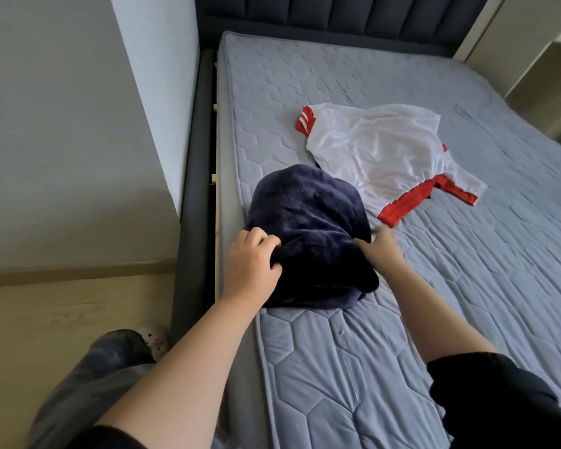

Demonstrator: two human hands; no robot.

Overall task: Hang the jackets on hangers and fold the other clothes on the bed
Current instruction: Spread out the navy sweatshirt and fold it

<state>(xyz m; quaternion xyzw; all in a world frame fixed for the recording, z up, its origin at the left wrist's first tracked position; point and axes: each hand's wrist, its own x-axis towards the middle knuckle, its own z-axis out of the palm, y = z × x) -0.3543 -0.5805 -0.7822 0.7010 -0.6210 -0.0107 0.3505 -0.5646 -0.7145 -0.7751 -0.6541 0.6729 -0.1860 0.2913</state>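
Left hand (251,259): fingers curled, bunching a fold of the navy fleece garment (308,222) at its near-left side, firm grip. Right hand (382,246): blurred, fingers spread at the garment's right edge and touching it; can't tell if it pinches cloth or just rests there. The garment sits between the hands in a rumpled mound by the left edge of the mattress (402,335), toward the near half of the bed. It looks soft, thick, limp and light with a bit of bulk, non-slip pile, nothing fragile. It will sag wherever unsupported, so best taken at two matching points such as hem corners or shoulders and spread flat first. White and red jersey (379,150) lies just beyond toward the bed's middle, thin and slick-looking; whether it touches the fleece is unclear.
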